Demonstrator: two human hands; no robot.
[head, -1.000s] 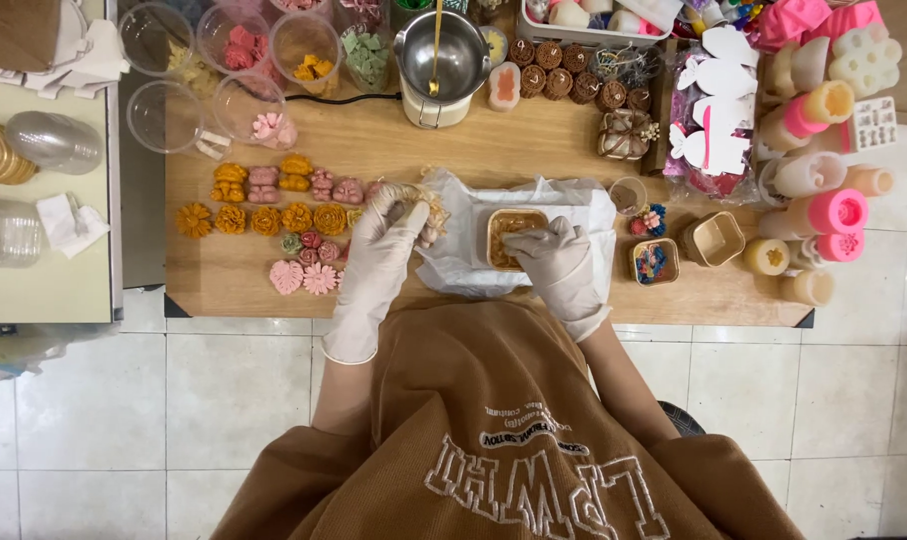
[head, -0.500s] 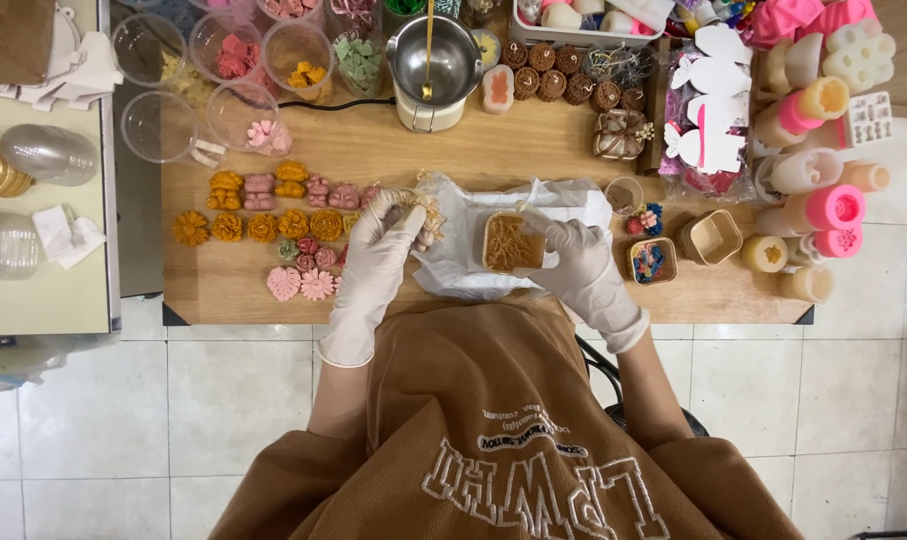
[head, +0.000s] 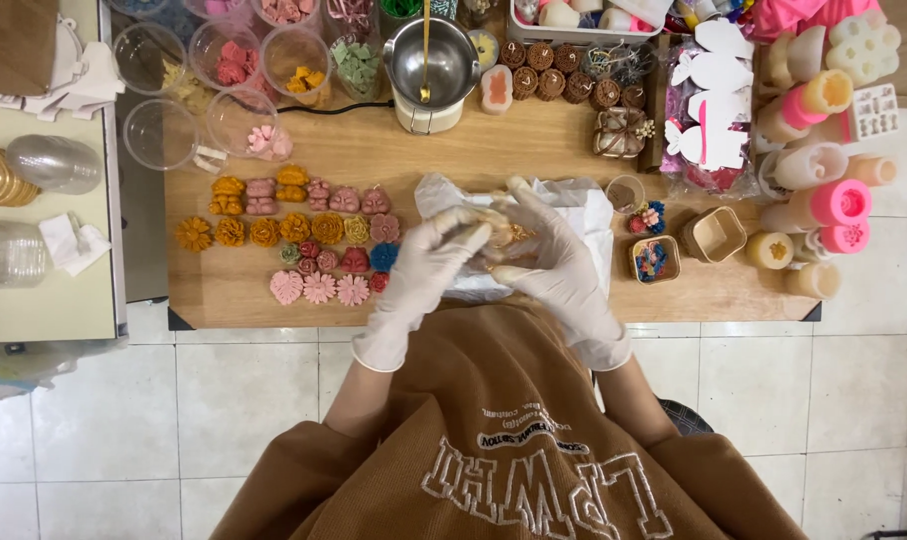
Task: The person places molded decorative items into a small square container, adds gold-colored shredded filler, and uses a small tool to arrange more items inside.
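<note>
Small amber-gold piece [head: 509, 238], likely a moulded wax or soap shape, sits pinched between both gloved hands, just above the crumpled clear plastic sheet [head: 584, 215] at the middle of the wooden desk [head: 394, 160]. Too covered to give its long axis. Left hand [head: 429, 265] comes in from the left, fingers [head: 464, 222] curled closed over the piece's top and left side; right hand [head: 549, 255] from the right, fingers half-closed around its right side and underside, thumb below. Both touch it; the piece lies at the fingertips of both, neither hand clearly nearer. Both in white gloves. Left of the hands: flower and bear-like moulded shapes [head: 294, 245] laid out in four rough rows, orange, pink, red, one blue; exact count not clear, about two dozen. Right of the hands: two small square trays, one with coloured bits [head: 655, 260], one empty [head: 715, 235]. Behind: one steel melting pot [head: 433, 62] with a stick standing in it, several clear plastic cups [head: 159, 132] of coloured pieces, dark round cakes [head: 559, 70] in a row. Far right: pink and cream silicone moulds [head: 834, 200], near a dozen.
</note>
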